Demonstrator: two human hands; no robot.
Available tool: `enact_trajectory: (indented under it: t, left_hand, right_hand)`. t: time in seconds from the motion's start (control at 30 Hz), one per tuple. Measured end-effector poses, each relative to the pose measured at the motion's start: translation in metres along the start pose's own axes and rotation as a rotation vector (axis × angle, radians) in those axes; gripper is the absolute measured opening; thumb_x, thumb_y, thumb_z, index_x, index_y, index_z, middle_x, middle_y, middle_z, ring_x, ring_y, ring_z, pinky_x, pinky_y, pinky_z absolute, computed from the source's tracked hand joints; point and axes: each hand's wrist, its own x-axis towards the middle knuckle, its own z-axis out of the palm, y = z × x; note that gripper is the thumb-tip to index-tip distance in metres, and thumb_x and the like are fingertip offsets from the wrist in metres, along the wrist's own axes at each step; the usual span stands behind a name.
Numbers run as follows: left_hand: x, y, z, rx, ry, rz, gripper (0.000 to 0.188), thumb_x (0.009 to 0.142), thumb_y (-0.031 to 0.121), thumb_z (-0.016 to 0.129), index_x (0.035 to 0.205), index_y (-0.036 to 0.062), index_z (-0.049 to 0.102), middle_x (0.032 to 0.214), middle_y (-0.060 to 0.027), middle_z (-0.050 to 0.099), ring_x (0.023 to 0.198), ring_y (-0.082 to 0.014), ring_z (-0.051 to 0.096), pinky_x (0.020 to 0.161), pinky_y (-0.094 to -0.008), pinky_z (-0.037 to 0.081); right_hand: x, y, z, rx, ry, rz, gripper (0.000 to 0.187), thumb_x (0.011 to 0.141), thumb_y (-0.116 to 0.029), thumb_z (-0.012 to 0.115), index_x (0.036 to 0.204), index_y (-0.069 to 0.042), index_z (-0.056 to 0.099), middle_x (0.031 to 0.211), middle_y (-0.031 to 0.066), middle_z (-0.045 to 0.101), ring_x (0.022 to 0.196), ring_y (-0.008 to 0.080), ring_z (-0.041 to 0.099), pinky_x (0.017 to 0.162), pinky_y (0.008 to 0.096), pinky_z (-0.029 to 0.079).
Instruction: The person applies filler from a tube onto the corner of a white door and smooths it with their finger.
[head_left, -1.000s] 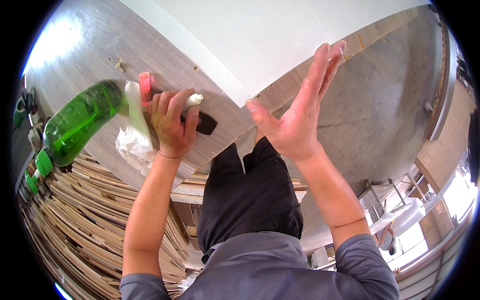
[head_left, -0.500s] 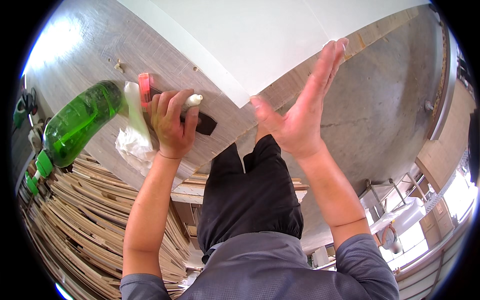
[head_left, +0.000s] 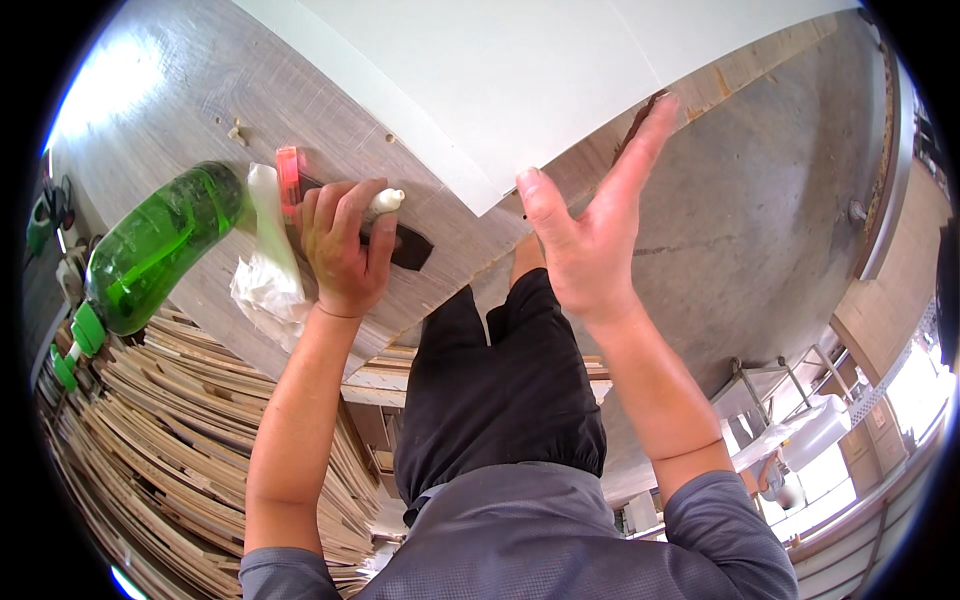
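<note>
A workshop spreads out in the head view: grey concrete floor [head_left: 740, 240] to the right, long stacked wooden strips [head_left: 190, 440] at lower left, a metal frame [head_left: 770, 380] at lower right, with another person [head_left: 772, 482] small and blurred behind it. A wood-grain tabletop [head_left: 330, 110] fills the upper left, and on it lies a large white panel [head_left: 500, 70], one corner pointing toward the wearer, its right side running near the table's edge.

The left hand [head_left: 340, 245] rests over the tabletop, left of that corner, fingers curled around a white-tipped tube [head_left: 388, 201] whose end pokes out between thumb and forefinger; the rest of it is hidden. A dark flat piece [head_left: 412, 250] shows beneath the hand, and a translucent red piece [head_left: 289, 170] sits just beyond the knuckles. Beside the wrist lies a crumpled white tissue [head_left: 268, 290], with a green spray bottle [head_left: 165, 245] further left.

The right hand [head_left: 592, 245] is by the panel's right side, holding nothing visible, thumb spread wide from straight, slightly blurred fingers. The thumb tip overlaps the panel's edge in view; whether it touches, I cannot tell
</note>
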Motion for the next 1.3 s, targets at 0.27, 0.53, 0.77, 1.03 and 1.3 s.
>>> enact_trajectory:
  t: [0.27,0.53,0.77,1.03,1.3]
  left_hand:
    - [-0.001,-0.001,0.001,0.01,-0.003,-0.002,0.027,0.097,0.025,0.066,0.118,0.009,0.07,0.101,-0.009,0.065,0.092,-0.031,0.058,0.086,-0.0432,0.044]
    - [-0.001,0.0,0.0,0.009,-0.019,-0.007,0.027,0.099,0.025,0.064,0.117,0.0065,0.07,0.102,-0.0107,0.066,0.093,-0.0323,0.058,0.087,-0.044,0.044]
    - [0.001,0.0,0.001,0.002,-0.004,0.005,0.026,0.097,0.025,0.066,0.117,0.008,0.07,0.101,-0.0094,0.066,0.092,-0.0311,0.058,0.086,-0.0434,0.044]
    - [0.001,-0.001,0.002,-0.004,0.031,0.029,0.027,0.092,0.022,0.071,0.117,0.011,0.071,0.099,-0.0068,0.065,0.089,-0.0292,0.058,0.082,-0.0419,0.044]
    - [0.0,-0.002,0.003,0.008,0.034,0.025,0.027,0.092,0.021,0.07,0.117,0.0116,0.071,0.1,-0.0072,0.065,0.089,-0.0295,0.058,0.082,-0.042,0.044]
  right_hand:
    - [-0.01,-0.005,0.004,-0.158,-0.071,-0.086,0.123,0.089,-0.021,0.076,0.163,0.008,-0.017,0.174,0.0276,-0.003,0.163,0.0343,0.0,0.131,0.0453,0.002]
    - [-0.001,-0.012,0.003,0.204,0.032,0.029,0.124,0.089,-0.02,0.076,0.163,0.007,-0.019,0.174,0.0272,-0.001,0.163,0.034,0.001,0.131,0.0448,0.004]
    - [-0.009,-0.004,0.008,0.053,0.006,-0.028,0.125,0.089,-0.023,0.077,0.163,0.008,-0.02,0.174,0.0287,-0.005,0.163,0.0357,-0.002,0.131,0.0466,0.001]
    - [-0.003,-0.008,0.004,0.15,0.081,0.04,0.125,0.091,-0.025,0.078,0.162,0.009,-0.019,0.174,0.0294,-0.005,0.163,0.0371,-0.003,0.131,0.0478,0.0]
    - [-0.02,-0.005,0.013,0.073,-0.016,-0.011,0.13,0.089,-0.027,0.081,0.162,0.007,-0.021,0.173,0.0304,-0.007,0.163,0.038,-0.004,0.131,0.0482,0.0]
